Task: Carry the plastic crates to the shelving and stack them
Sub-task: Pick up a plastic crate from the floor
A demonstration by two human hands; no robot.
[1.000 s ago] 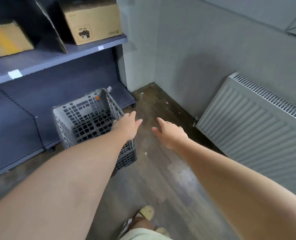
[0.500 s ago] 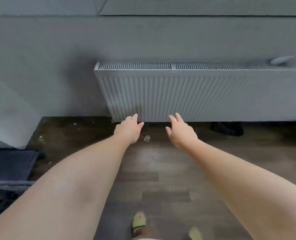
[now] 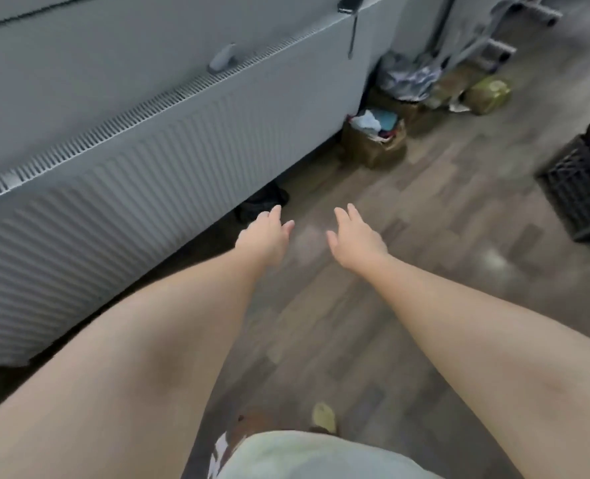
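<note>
My left hand [image 3: 264, 238] and my right hand [image 3: 355, 242] are stretched out in front of me over the wooden floor, fingers apart, holding nothing. A dark plastic crate [image 3: 585, 183] with lattice walls stands on the floor at the right edge of the view, well to the right of my right hand and partly cut off. The shelving and the grey crate are out of view.
A long white radiator [image 3: 141, 167] runs along the wall on my left. Brown paper bags with cloth and rubbish [image 3: 376, 140] and a green packet [image 3: 487, 93] sit on the floor beyond its far end. A metal frame [image 3: 487, 39] stands at the top right.
The view has swung right, away from the shelving and the grey crate, past the radiator. A dark crate has come into view at the right. Both hands stay empty and outstretched.
</note>
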